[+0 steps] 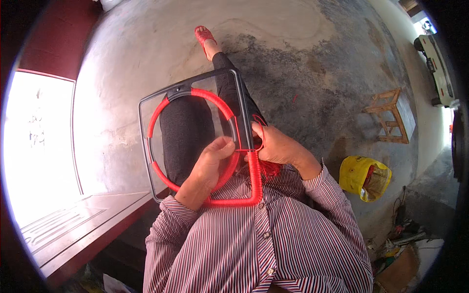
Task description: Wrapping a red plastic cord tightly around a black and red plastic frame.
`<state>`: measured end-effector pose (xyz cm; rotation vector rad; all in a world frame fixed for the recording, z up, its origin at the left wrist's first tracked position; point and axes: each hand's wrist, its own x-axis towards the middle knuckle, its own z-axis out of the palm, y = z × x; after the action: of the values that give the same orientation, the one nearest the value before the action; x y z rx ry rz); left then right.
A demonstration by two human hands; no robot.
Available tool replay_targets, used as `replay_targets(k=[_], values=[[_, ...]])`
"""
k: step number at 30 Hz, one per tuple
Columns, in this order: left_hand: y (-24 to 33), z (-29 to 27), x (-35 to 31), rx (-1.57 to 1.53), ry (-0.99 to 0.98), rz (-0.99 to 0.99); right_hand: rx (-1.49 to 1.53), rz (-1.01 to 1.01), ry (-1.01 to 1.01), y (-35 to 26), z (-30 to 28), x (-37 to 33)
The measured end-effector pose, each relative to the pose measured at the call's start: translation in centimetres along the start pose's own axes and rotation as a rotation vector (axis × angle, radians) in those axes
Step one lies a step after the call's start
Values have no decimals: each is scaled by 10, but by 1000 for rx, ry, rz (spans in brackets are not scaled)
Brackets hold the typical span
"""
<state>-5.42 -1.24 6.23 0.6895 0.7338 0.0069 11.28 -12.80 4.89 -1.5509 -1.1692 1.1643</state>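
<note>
On my lap rests a dark square frame with a ring inside it. Red cord wraps several stretches of the ring and the frame's near right corner. My left hand is closed at the ring's right side, thumb and fingers pinched together near the red cord. Just outside the frame's right bar, my right hand is closed, with a loop of the cord running round its fingers. A bundle of loose red cord hangs below that hand. The fingertips of both hands are partly hidden.
A small wooden stool stands on the concrete floor at the right. Nearer is a yellow bag with its mouth open. Assorted odds and ends lie at the lower right. A dark red panelled board is at my left, and a vehicle stands far right.
</note>
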Motion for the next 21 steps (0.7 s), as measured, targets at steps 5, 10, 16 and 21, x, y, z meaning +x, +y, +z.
replay_targets(k=[5,10,16,21], values=[[-4,2,5,-172,291,135,424,-50,271,-3,-10,1],[-5,2,-7,-30,388,370,-125,-312,416,-38,-8,-6],[-17,-5,-11,641,228,1050,-719,-530,308,-39,30,9],[-14,2,-20,395,112,775,297,-344,475,-41,-9,-7]])
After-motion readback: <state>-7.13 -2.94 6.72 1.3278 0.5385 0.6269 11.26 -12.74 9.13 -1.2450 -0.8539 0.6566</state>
